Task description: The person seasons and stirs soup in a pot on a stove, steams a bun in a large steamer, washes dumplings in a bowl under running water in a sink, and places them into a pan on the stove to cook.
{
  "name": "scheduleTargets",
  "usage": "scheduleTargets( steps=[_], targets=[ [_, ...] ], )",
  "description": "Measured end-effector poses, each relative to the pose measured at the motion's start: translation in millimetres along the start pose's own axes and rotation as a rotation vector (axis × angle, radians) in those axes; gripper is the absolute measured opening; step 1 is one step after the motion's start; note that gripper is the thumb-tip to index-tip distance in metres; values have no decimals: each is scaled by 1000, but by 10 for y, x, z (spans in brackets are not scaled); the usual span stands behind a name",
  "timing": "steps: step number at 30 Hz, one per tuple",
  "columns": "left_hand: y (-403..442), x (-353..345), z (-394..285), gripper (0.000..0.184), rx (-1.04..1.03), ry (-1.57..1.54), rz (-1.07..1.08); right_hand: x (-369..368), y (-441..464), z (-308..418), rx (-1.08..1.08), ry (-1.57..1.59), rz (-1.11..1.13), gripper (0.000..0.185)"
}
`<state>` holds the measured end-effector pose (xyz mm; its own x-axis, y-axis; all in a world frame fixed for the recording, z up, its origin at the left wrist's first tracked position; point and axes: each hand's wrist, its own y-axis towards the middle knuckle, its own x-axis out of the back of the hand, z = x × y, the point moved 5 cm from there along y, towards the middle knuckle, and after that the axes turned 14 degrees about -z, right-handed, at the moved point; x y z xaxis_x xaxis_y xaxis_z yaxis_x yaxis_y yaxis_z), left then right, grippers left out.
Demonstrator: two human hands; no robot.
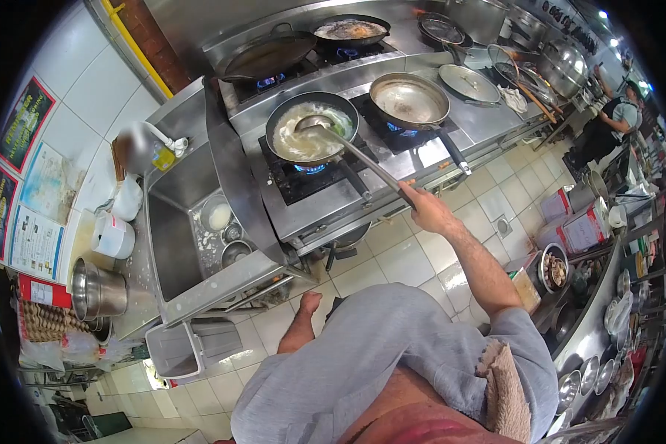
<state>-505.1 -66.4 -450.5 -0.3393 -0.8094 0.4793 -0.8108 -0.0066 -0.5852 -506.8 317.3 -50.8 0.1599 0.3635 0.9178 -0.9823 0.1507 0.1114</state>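
My right hand [429, 209] is wrapped round the long handle of a metal ladle [362, 157]. The ladle's bowl rests in a frying pan [274, 122] of pale, creamy liquid with some green in it, over a lit blue flame. My left hand [310, 301] hangs low at my side, away from the stove, its fingers curled in with nothing visible in them. Just right of the pan, a second pan [410, 100] with a thin whitish residue sits on another lit burner, its handle pointing toward me.
Behind are a dark wok [270, 55] and a pan of bubbling food [351, 29] over flames. To the left, a steel sink [177, 229] holds bowls, above a grey bin [174, 351]. Strainers [505, 63] lie at right. Another person [616, 122] stands farther right.
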Motion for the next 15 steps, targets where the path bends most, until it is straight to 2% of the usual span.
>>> scheduleTargets(
  steps=[3, 5, 11, 12, 13, 14, 15],
  targets=[
    [-44, 71, 39, 17, -24, -2, -69, -135, 170, -57, 9, 4, -36, 69],
    [-63, 119, 73, 17, -21, 17, -40, -203, 268, -99, 4, 0, -43, 70],
    [-68, 196, 200, 19, 63, 24, -26, -279, 427, -34, 38, 291, -165, 69],
    [-45, 202, 244, 29, 93, 77, -15, -227, 381, 67, -164, 490, -73, 70],
    [-29, 204, 273, 29, 94, 77, -15, -214, 319, 167, -367, 684, 23, 71],
    [1, 194, 332, 30, 76, 71, -31, -192, 280, 268, -369, 684, 25, 71],
    [28, 184, 378, 31, 57, 65, -47, -215, 223, 349, -472, 874, 65, 72]
  ],
)
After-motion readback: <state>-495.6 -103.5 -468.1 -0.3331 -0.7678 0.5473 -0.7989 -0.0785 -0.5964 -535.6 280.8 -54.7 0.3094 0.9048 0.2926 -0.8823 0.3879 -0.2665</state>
